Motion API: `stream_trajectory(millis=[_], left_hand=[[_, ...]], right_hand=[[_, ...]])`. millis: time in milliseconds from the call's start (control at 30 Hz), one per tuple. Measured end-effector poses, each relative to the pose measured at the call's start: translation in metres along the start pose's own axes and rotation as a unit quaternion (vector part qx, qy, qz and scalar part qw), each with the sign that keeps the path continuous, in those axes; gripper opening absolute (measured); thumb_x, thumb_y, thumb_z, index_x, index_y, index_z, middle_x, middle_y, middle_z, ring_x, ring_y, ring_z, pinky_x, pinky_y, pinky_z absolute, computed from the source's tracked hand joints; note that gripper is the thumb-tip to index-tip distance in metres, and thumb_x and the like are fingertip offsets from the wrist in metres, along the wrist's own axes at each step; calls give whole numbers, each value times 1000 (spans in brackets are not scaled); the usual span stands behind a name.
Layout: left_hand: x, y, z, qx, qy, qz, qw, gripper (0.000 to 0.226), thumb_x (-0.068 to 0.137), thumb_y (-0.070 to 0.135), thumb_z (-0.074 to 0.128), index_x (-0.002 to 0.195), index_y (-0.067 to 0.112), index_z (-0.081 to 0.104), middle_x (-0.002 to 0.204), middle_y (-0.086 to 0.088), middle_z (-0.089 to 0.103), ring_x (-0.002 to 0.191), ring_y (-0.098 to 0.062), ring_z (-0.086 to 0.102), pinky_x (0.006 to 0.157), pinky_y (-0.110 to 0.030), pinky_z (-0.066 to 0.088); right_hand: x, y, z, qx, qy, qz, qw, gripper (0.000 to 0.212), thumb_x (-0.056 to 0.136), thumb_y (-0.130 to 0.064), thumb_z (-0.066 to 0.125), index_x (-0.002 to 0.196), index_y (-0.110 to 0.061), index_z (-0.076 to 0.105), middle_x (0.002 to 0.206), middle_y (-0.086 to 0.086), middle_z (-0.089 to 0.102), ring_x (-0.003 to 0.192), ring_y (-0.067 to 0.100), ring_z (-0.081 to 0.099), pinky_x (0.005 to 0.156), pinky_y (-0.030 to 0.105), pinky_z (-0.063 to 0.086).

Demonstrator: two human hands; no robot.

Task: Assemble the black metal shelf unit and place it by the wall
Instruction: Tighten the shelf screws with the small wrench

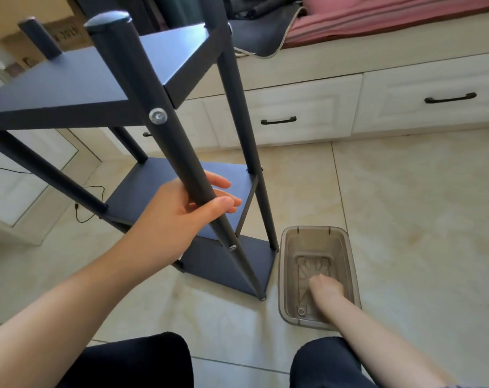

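Note:
The black metal shelf unit [69, 88] stands upright on the tiled floor, with three flat shelves joined to round black legs by silver bolts. My left hand [181, 208] grips the nearest leg [165, 127] between the top and middle shelves, thumb curled over its front. My right hand [326, 288] reaches down into a clear plastic bin [284, 275] on the floor just right of the shelf's base. Its fingertips are down on the bin's bottom and I cannot tell whether they hold anything. A small silver washer [301, 311] lies in the bin's near corner.
A white drawer cabinet [349, 107] with black handles runs along the back, topped by a pink cushion and a dark bag. A black cable [86, 203] trails on the floor at the left. My knees are at the bottom edge.

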State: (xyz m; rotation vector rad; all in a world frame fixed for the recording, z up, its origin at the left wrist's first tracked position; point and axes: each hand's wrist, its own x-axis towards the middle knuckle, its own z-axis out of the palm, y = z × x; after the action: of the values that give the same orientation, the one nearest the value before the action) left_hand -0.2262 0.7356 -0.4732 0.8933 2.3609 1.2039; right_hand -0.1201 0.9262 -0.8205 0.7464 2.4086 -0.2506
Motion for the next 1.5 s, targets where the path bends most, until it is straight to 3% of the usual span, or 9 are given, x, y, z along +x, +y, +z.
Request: stream_trajectory(millis=[367,500,700,900,1000,1233,1333,1433,1500], left_hand=[[0,0,-1,12,0,3,1000,12,94,27,66,105,27,65,92,12,78,98,-5,72,94,-34,52],[0,1,0,7,1,5,1000,12,94,26,65,106,26,65,91,10,78,96,-4,72,93,-31,52],[0,1,1,-6,1,7,1000,13,92,25,66,105,25,65,88,7,78,94,-6,73,86,-21,56],[2,1,1,-3,3,11,1000,13,92,22,65,105,23,65,87,7,78,92,-5,73,85,-11,52],[2,1,1,-2,3,12,1000,15,91,23,65,105,21,65,86,6,78,92,-5,73,85,-11,52],[3,-2,2,12,5,15,1000,16,91,26,64,106,24,65,86,9,78,93,-3,72,81,-8,49],[4,-5,4,18,18,17,1000,14,95,25,62,109,23,62,87,12,77,95,-2,71,85,-16,51],[5,-6,7,22,30,8,999,17,98,23,60,112,16,62,91,19,74,97,-1,69,95,-35,53],[6,-6,8,20,28,-2,999,16,99,22,60,114,16,59,91,15,74,99,-5,69,98,-44,53]], right_hand=[[4,4,-8,14,20,-22,999,43,89,13,46,125,-7,59,123,10,63,112,29,63,83,35,50],[13,18,-22,24,18,-60,998,34,92,1,53,125,-4,57,128,16,59,116,33,59,91,38,49],[17,29,-12,-124,32,-66,990,41,97,-11,52,138,-9,53,147,13,44,140,33,29,106,40,35],[18,23,-12,-78,47,-41,995,41,96,-5,45,137,-6,52,146,14,44,139,34,29,105,41,37],[17,22,-12,-35,27,-33,998,43,95,3,44,137,-1,49,143,16,40,134,36,31,101,43,44],[15,23,-13,-54,-38,-53,996,40,97,-2,45,137,0,48,147,20,37,137,38,29,104,46,41],[13,23,-17,-97,3,-90,991,37,98,-6,43,133,-3,53,141,17,48,135,34,34,105,44,39],[12,27,-23,-166,89,-141,972,34,100,-11,40,131,-3,54,136,15,55,134,31,37,110,45,31],[12,31,-27,-204,101,-136,964,36,102,-14,37,133,-3,51,139,16,54,139,31,34,117,48,21]])
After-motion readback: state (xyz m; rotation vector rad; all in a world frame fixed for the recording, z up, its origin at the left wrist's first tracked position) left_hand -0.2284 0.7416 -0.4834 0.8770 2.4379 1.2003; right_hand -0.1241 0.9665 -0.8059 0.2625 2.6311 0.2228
